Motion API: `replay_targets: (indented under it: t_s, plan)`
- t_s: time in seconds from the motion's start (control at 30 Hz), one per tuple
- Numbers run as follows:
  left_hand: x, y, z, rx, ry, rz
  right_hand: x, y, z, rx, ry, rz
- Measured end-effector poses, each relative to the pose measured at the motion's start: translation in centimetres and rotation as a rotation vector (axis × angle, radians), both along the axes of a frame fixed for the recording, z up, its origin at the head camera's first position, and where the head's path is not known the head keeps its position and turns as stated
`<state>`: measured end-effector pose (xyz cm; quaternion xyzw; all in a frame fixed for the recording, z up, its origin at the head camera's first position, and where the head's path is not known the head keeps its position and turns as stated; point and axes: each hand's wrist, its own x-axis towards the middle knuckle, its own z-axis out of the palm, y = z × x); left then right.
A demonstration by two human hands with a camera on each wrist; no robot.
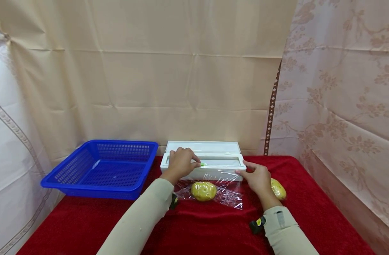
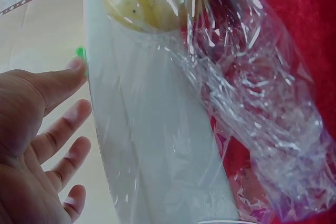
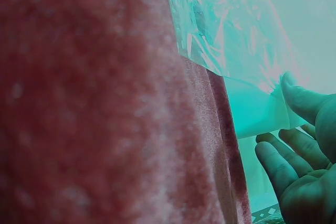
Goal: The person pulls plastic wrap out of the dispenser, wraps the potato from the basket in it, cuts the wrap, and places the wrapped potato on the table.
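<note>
A white cling film dispenser stands on the table with its lid raised at the back. My left hand pinches the small green slide cutter along the box's front edge; in the left wrist view the thumb lies against the green tab. With my right hand I hold the box's right end, thumb at the front over the film. Clear cling film runs from the box down to the red cloth. A yellow potato sits in front of the box, film around it.
To the left is a blue plastic basket with perforated walls. A second film-wrapped potato lies beside my right wrist, partly hidden by it. Red cloth covers the table, and a beige curtain hangs behind.
</note>
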<state>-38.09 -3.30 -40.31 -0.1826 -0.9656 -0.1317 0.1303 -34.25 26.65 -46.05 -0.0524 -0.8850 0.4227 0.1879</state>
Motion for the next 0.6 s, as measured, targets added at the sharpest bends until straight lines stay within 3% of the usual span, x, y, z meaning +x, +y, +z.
replay_targets:
  t_s: [0.4,0.6]
  plan:
    - [-0.1,-2.4,0.2,-0.010,0.014,0.034,0.2,0.3,0.2,0.005,-0.003,0.007]
    - [0.1,-3.7,0.4,-0.061,0.029,0.059,0.1,0.1,0.2,-0.007,-0.017,0.025]
